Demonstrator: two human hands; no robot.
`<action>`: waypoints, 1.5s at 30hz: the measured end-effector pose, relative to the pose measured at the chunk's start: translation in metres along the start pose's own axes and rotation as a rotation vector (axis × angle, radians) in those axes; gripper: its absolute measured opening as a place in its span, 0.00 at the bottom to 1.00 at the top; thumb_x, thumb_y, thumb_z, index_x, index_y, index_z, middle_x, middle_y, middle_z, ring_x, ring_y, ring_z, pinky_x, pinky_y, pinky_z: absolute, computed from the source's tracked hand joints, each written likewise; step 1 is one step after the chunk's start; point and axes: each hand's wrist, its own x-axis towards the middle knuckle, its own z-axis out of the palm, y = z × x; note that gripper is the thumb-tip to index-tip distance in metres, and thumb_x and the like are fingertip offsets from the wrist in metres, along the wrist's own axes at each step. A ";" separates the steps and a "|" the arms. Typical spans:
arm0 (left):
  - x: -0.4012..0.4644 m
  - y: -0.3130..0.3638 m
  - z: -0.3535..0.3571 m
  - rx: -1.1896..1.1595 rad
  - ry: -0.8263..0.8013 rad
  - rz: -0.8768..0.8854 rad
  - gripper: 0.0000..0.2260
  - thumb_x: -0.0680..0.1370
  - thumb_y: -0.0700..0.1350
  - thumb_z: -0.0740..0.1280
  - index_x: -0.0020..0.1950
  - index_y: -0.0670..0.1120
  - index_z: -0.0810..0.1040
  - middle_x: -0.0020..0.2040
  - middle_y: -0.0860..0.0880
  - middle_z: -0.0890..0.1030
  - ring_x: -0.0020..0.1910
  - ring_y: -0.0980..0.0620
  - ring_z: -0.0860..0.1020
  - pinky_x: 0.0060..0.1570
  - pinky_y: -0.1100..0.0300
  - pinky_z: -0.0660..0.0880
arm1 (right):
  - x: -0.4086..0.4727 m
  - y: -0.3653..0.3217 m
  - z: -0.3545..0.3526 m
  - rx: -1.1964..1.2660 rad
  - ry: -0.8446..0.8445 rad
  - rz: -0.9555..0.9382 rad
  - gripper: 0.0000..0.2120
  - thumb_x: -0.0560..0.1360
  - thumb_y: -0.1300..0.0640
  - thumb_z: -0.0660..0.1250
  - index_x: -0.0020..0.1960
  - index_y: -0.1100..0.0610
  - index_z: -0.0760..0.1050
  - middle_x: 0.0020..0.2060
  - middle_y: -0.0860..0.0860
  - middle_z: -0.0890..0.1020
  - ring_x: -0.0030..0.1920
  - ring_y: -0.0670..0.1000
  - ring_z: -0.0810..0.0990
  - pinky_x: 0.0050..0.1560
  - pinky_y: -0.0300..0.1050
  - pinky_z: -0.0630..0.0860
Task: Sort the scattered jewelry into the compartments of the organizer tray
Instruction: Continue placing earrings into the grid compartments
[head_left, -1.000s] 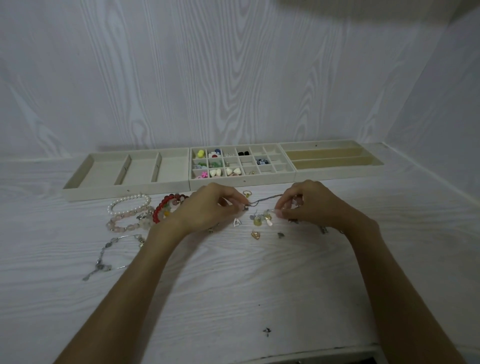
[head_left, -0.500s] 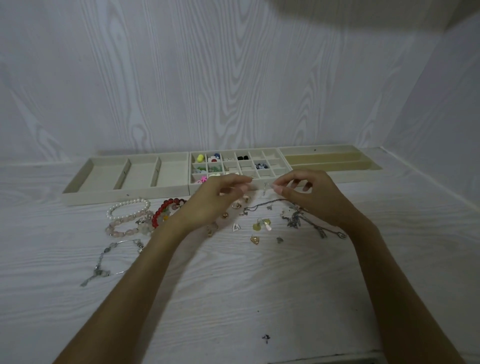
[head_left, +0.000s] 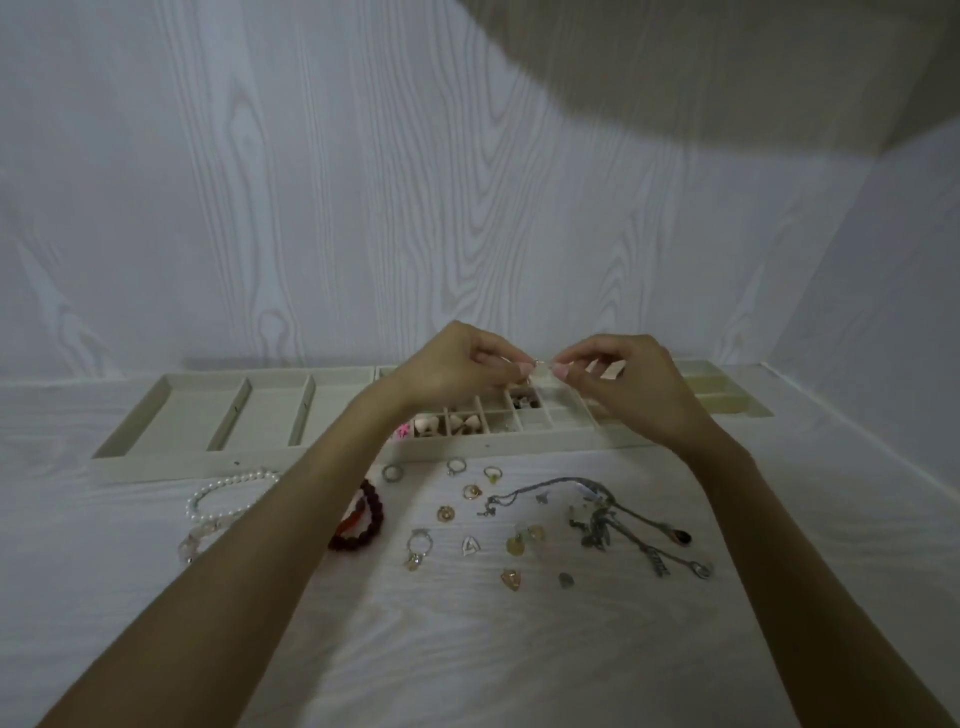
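Jewelry piece (head_left: 540, 365), tiny & pale, type unclear: you're pinching it btwn both hands, left hand (head_left: 457, 366) & right hand (head_left: 623, 384), above organizer tray (head_left: 171, 457) small compartments. Rings, charms, chains, bracelets scattered on desk (head_left: 467, 665) just in front of the tray.

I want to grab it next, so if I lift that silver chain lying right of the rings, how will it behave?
The silver chain will probably go limp and dangle, since it lies in loose curves. It may drag along the tangled charms at its right end. It looks thin, so likely light.
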 end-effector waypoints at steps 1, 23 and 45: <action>0.006 0.001 -0.003 -0.015 0.010 -0.019 0.06 0.76 0.45 0.69 0.51 0.47 0.83 0.45 0.44 0.85 0.43 0.56 0.81 0.45 0.71 0.76 | 0.007 -0.001 0.001 -0.002 0.011 0.004 0.01 0.72 0.55 0.72 0.43 0.49 0.82 0.36 0.45 0.82 0.36 0.42 0.75 0.37 0.27 0.69; 0.020 -0.029 0.012 -0.042 0.113 0.042 0.03 0.74 0.41 0.71 0.47 0.48 0.83 0.43 0.31 0.80 0.42 0.49 0.78 0.49 0.55 0.78 | 0.027 -0.007 0.012 0.398 -0.279 0.399 0.13 0.70 0.61 0.73 0.55 0.60 0.80 0.42 0.56 0.85 0.42 0.48 0.85 0.43 0.34 0.80; 0.039 -0.039 0.038 0.258 0.159 -0.020 0.05 0.69 0.48 0.76 0.45 0.51 0.86 0.41 0.52 0.85 0.45 0.56 0.82 0.51 0.54 0.79 | 0.027 0.024 0.027 0.112 -0.063 0.457 0.06 0.65 0.62 0.76 0.39 0.54 0.82 0.34 0.53 0.84 0.36 0.49 0.82 0.43 0.41 0.79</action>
